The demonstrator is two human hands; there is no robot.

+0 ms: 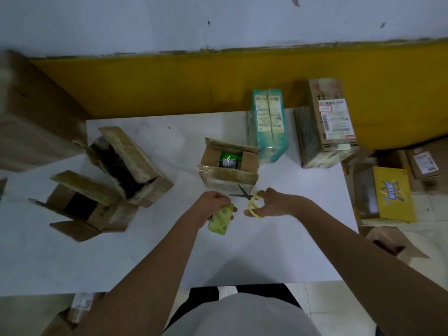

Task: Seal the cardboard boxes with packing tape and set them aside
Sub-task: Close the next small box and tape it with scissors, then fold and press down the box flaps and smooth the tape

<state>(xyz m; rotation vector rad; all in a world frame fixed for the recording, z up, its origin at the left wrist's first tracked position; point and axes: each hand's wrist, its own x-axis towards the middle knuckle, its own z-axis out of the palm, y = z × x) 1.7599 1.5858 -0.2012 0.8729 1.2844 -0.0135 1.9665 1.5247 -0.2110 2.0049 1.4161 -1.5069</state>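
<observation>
My left hand [213, 206] grips a roll of yellowish packing tape [220, 219] just above the white table [278, 251]. My right hand [271, 202] holds yellow-handled scissors [252, 202], blades spread and pointing left toward the tape roll. Directly beyond both hands stands a small cardboard box [229, 166] with its flaps up and a green item inside. Two larger open cardboard boxes [128, 163] [89, 204] lie at the left of the table, flaps spread.
At the back right of the table stand a teal wrapped package [268, 124] and a tall labelled carton [329, 122]. Cartons and a yellow box [392, 192] crowd the floor at the right. A big brown box [36, 115] stands at the far left.
</observation>
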